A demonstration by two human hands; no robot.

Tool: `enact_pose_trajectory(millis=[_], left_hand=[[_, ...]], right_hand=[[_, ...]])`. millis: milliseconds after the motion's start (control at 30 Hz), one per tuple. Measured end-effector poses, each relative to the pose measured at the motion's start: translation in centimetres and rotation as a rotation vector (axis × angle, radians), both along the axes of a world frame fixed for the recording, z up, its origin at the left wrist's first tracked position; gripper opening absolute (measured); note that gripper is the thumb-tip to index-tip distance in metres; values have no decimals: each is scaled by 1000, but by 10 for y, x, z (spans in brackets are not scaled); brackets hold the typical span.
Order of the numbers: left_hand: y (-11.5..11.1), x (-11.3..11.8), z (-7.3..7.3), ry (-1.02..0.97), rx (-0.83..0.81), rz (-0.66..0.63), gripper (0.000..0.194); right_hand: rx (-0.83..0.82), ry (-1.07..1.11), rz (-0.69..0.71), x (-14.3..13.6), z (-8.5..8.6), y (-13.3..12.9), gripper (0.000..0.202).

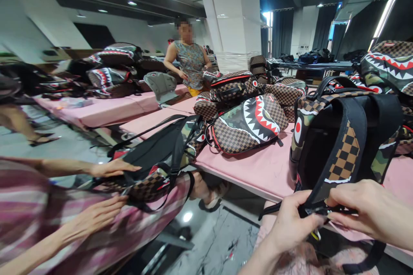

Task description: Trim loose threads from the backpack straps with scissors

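A checkered brown backpack (342,137) with camouflage panels and a shark-mouth print stands upright at the near edge of the pink table (258,167). Its back and black shoulder straps face me. My left hand (290,223) pinches the lower end of one black strap (318,208) at its buckle. My right hand (374,210) grips the same strap end from the right. Both hands are closed on the strap just below the bag.
Several matching shark-mouth backpacks (248,124) lie piled on the pink table. At left a seated co-worker's hands (109,167) rest on another backpack (155,163) on their lap. Another person (190,62) stands behind the far tables. A white pillar (232,13) rises mid-room.
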State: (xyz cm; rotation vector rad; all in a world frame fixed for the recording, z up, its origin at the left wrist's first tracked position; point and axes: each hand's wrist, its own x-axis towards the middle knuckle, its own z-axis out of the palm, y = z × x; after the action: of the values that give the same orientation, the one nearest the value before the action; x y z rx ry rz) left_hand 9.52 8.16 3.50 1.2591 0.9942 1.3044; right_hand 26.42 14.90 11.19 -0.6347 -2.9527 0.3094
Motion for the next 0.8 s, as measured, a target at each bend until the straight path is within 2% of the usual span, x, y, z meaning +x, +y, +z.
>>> enact_pose_trajectory(millis=[133,267,367,433,633,800], left_hand=[[0,-4,-4,-94,-27,-16,39],[2,-12,-5,-220,-79,-93,51],[7,-15,-6,-247,-124,11,37],[11,-15,-7,-255,-147,61,36],[16,-10,-5,-317,-201,59,41],[14,-8,0,-315,-205,57,40]], right_hand=[[77,109,55,2,-5,0,14],[108,396,44,19,-2,10,12],[327,529,32,37,-2,23,17],[427,544,20,46,-6,29,18],[539,560,50,49,-21,28,18],[548,503,65,43,-27,23,20]])
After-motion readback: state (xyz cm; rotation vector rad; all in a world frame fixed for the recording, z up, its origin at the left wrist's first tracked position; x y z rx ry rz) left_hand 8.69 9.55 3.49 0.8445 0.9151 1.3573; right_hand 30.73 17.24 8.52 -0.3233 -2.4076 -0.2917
